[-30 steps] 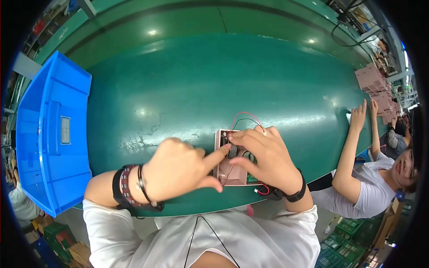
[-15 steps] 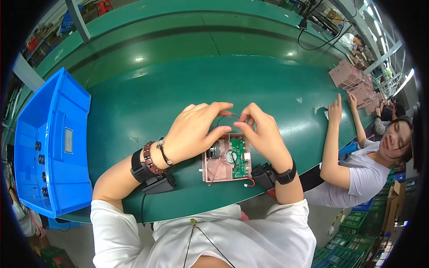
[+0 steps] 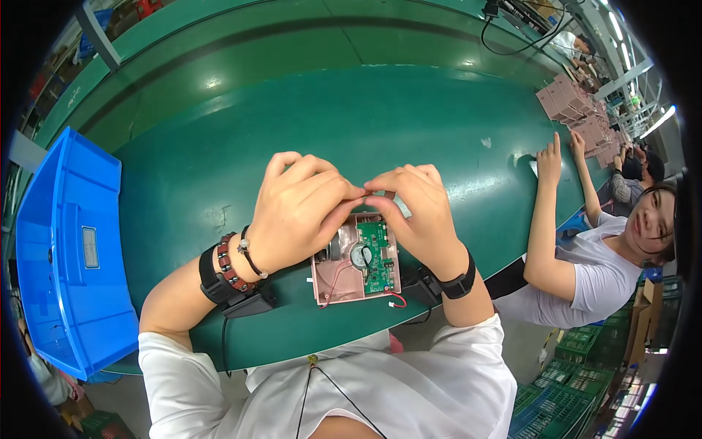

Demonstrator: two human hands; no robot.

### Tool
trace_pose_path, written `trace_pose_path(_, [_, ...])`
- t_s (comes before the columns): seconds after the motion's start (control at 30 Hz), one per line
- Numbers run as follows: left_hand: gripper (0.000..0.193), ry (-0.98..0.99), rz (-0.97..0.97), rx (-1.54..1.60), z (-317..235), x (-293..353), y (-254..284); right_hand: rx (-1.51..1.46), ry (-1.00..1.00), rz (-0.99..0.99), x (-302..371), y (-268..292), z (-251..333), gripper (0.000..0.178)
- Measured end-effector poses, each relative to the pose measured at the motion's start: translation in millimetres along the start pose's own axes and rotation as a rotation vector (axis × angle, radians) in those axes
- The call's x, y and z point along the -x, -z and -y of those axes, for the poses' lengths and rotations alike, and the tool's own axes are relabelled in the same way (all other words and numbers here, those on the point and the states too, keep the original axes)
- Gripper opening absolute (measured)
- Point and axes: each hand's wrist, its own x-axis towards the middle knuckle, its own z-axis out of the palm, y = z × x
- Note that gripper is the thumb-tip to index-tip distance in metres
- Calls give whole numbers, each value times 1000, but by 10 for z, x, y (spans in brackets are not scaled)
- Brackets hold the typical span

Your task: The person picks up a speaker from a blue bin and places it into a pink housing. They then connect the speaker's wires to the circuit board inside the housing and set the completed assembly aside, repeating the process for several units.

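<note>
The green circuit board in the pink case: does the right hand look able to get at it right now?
Probably yes: the right hand is near the open pink case, and most of the green circuit board lies uncovered. The right fingers, though, look busy close to the left hand.

Wearer's two hands [image 3: 300, 208] [image 3: 420, 212], one open case [image 3: 349, 287], one circuit board [image 3: 379, 271]

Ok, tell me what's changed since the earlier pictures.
The left hand has drawn its index finger out of the pink housing, and the right hand no longer covers the circuit board. Both moved forward; their fingertips now meet by the housing's far edge, pinching what looks like a thin wire, mostly hidden. The housing stays on the green table, the blue bin at left.
</note>
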Motion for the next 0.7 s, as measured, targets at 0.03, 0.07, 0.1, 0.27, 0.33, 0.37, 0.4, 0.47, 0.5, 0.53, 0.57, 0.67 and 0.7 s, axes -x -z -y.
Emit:
trace_pose_path(0.03, [9, -15, 10, -31, -5, 4, 6, -7, 13, 2, 6, 4, -1, 21])
trace_pose_path(0.07, [9, -30, 20, -62, -14, 7, 16, -9, 7, 4, 5, 15, 2, 21])
trace_pose_path(0.1, [9, -47, 28, -95, -28, 6, 25, 0, 11, -7, -2, 32, 10, 19])
trace_pose_path(0.27, [9, 46, 43, -73, -31, 41, 16, 25, 20, 3, 4, 26, 37, 16])
trace_pose_path(0.33, [10, 45, 41, -73, -50, 43, 17, 29, 28, 13, 12, 19, 54, 16])
trace_pose_path(0.37, [10, 44, 39, -73, -60, 45, 18, 43, 42, 3, 14, 11, 62, 16])
trace_pose_path(0.4, [10, 48, 38, -73, -71, 49, 18, 57, 56, -6, 17, 3, 69, 16])
trace_pose_path(0.47, [11, 24, 30, -52, -83, 52, 14, 71, 71, -11, 16, -4, 75, 16])
trace_pose_path(0.5, [12, 12, 27, -41, -87, 55, 15, 81, 70, 0, 12, 3, 83, 17])
trace_pose_path(0.53, [12, 17, 26, -40, -93, 55, 20, 92, 69, 11, 9, 17, 91, 19])
trace_pose_path(0.57, [12, 7, 38, -43, -99, 53, 29, 102, 68, 23, 8, 26, 96, 21])
trace_pose_path(0.67, [14, -14, 63, -41, -99, 43, 43, 61, 53, 83, 13, 42, 100, 21])
trace_pose_path(0.7, [14, -23, 88, -36, -93, 41, 43, 42, 46, 110, 18, 46, 96, 20])
